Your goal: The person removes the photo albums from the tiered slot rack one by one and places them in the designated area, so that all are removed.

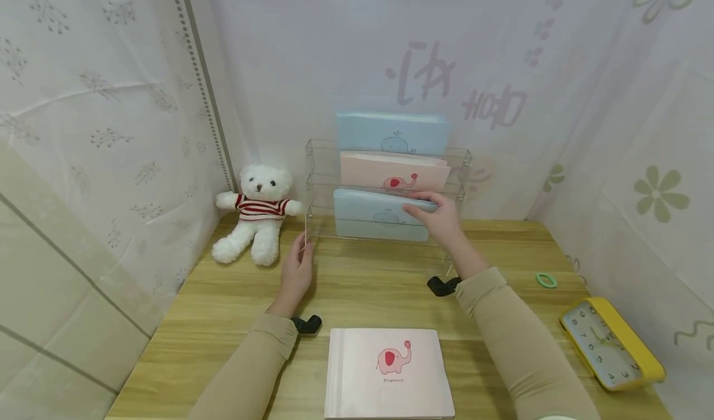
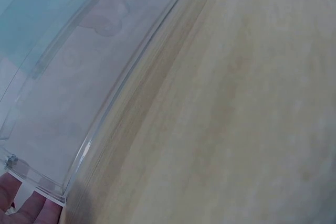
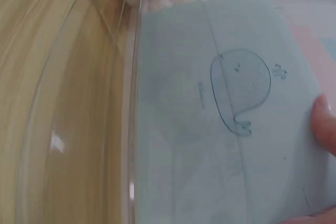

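A clear tiered rack (image 1: 312, 160) stands at the back of the wooden table. My left hand (image 1: 294, 272) grips the lower left side panel of the rack, and its fingertips (image 2: 32, 208) show past the clear edge in the left wrist view. In the lowest tier sits a light blue whale booklet (image 1: 359, 217). My right hand (image 1: 444, 223) pinches the upper right edge of that booklet, thumb in front. A pink elephant booklet (image 1: 362, 169) sits in the middle tier, and another blue whale booklet (image 1: 362, 132) in the top one.
Near the front edge lies a pink elephant album (image 1: 362, 376). Left of the rack sits a white teddy bear (image 1: 262, 206) in a striped sweater. A yellow alarm clock (image 1: 630, 339) and a small green ring (image 1: 546, 276) are on the right.
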`<state>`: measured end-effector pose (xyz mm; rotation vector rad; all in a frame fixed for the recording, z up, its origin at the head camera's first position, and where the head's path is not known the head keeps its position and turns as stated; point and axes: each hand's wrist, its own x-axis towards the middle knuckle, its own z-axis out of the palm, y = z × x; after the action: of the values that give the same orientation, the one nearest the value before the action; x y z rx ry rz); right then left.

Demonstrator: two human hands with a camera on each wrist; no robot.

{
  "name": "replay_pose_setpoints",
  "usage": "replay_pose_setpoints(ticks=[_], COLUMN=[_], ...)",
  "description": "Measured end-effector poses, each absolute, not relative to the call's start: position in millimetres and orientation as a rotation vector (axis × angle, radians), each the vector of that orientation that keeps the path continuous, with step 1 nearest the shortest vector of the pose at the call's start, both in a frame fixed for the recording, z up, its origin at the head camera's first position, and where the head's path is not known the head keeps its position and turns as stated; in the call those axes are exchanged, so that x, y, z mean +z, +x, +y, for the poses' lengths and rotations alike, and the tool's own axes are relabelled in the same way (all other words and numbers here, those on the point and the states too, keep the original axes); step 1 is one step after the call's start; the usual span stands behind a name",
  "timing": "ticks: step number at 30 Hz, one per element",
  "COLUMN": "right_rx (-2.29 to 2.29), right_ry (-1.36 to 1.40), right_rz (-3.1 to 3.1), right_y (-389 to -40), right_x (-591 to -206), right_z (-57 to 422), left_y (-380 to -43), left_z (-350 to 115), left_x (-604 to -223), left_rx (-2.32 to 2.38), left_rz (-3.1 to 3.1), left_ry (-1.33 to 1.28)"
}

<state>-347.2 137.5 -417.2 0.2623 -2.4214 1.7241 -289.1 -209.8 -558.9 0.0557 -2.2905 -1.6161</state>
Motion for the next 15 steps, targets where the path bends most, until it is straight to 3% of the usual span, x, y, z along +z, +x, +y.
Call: replay_pose_setpoints(ticks=[8, 15], right_rx=[1.699, 1.674], right_ry=[0.188, 0.204], right_rz=[-2.269, -2.082], right_y=[-339, -315], right_x=[-418, -394], right_z=[131, 131], left_y=[-289, -290], left_z=[-208, -209], left_x=[-561, -562], left_rx=[-1.625, -1.625], left_rz=[-2.278, -2.287], left_ry=[0.05, 0.078])
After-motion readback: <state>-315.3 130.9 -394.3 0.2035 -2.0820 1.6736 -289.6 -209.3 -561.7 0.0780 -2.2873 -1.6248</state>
